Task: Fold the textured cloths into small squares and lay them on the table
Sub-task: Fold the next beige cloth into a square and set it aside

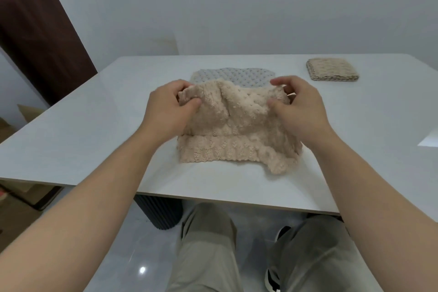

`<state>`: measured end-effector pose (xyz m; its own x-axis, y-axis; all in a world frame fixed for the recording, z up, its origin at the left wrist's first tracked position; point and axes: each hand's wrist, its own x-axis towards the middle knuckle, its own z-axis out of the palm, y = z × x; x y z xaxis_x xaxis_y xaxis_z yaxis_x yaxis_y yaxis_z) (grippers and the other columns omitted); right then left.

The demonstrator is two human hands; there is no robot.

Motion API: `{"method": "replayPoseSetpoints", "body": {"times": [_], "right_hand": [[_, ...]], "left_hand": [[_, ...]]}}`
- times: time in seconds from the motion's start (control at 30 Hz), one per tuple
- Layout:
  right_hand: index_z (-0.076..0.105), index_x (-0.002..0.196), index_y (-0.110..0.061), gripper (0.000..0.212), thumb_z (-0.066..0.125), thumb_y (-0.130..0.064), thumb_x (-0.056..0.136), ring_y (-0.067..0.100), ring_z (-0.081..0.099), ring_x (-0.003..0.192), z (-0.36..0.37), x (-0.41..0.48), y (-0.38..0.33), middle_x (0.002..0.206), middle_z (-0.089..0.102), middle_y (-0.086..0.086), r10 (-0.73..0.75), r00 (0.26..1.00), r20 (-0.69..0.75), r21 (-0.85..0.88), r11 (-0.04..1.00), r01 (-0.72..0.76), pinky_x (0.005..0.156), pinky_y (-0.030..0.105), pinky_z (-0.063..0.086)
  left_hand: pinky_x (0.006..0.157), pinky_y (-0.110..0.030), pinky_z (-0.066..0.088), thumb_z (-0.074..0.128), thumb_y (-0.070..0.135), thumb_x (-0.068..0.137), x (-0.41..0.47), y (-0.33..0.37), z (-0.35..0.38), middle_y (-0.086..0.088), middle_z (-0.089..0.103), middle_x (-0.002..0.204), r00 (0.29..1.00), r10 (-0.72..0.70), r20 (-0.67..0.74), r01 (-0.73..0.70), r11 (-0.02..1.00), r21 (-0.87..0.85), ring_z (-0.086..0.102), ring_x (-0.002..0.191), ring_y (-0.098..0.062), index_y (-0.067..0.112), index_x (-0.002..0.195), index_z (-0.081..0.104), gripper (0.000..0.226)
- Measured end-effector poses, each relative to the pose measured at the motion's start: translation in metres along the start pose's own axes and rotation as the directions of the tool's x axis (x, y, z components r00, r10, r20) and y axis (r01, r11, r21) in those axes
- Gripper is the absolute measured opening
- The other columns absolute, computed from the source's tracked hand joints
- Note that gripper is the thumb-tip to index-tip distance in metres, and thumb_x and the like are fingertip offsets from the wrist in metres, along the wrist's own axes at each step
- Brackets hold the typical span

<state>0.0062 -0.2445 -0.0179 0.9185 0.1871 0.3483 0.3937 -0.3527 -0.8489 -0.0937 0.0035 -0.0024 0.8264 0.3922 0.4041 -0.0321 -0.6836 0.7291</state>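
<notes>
Seated person at a pale table (pixel 71 130), seen from above. At far left, a dark brown door panel (pixel 30 19) stands against the white wall. The left hand (pixel 166 111) pinches the upper left corner of a beige textured cloth (pixel 234 130) between thumb and curled fingers, lifting that edge off the tabletop. The cloth's lower portion lies bunched on the table near the front edge, one corner trailing toward the right. Behind it, a grey textured cloth (pixel 237 74) lies flat, partly hidden by the raised beige one. The right hand (pixel 301 106) grips the upper right corner, thumb pressed on the near face; its fingers appear to curl over the top edge, though their tips are partly blurred. At far right, well apart, a folded beige cloth (pixel 331 70) rests squared on the table.
</notes>
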Motion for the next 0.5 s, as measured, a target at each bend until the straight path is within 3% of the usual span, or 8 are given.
{"method": "replayPoseSetpoints", "body": {"times": [0.13,0.23,0.33,0.5], "right_hand": [[0.055,0.134,-0.038,0.059,0.063,-0.003,0.087,0.005,0.066,0.083,-0.003,0.010,-0.011,0.109,0.063,-0.010,0.046,0.999,0.004,0.090,0.995,-0.046,0.067,0.025,0.059],[0.054,0.136,-0.038,0.060,0.059,-0.005,0.086,0.009,0.068,0.081,-0.006,0.016,-0.019,0.112,0.063,-0.005,0.109,0.994,-0.020,0.136,0.985,-0.106,0.057,0.017,0.052],[0.057,0.133,-0.036,0.054,0.062,-0.010,0.086,0.003,0.061,0.069,-0.011,0.016,-0.021,0.108,0.063,-0.002,0.113,0.993,-0.017,0.141,0.984,-0.109,0.049,0.009,0.043],[0.061,0.132,-0.030,0.054,0.065,-0.007,0.083,-0.002,0.054,0.055,-0.017,0.015,-0.030,0.096,0.058,-0.001,0.126,0.991,0.042,0.217,0.967,-0.133,0.048,0.014,0.042]], "left_hand": [[0.084,-0.046,0.060,0.077,0.022,0.087,0.016,0.004,-0.001,0.006,0.074,0.088,0.998,-0.039,-0.040,0.036,0.996,-0.085,0.072,0.088,-0.018,0.029,0.092,0.071,0.011],[0.083,-0.043,0.061,0.075,0.020,0.090,0.025,0.008,-0.003,0.008,0.074,0.086,0.997,-0.045,-0.069,0.034,0.987,-0.157,0.073,0.083,-0.012,0.030,0.091,0.070,0.011],[0.076,-0.037,0.060,0.072,0.022,0.093,0.028,0.012,-0.007,0.011,0.072,0.080,0.995,-0.031,-0.093,0.011,0.978,-0.207,0.069,0.075,-0.009,0.031,0.087,0.070,0.011],[0.071,-0.038,0.055,0.069,0.028,0.096,0.027,0.017,-0.012,0.008,0.069,0.077,0.993,0.001,-0.118,-0.028,0.973,-0.230,0.063,0.072,-0.010,0.031,0.084,0.070,0.012]]}}
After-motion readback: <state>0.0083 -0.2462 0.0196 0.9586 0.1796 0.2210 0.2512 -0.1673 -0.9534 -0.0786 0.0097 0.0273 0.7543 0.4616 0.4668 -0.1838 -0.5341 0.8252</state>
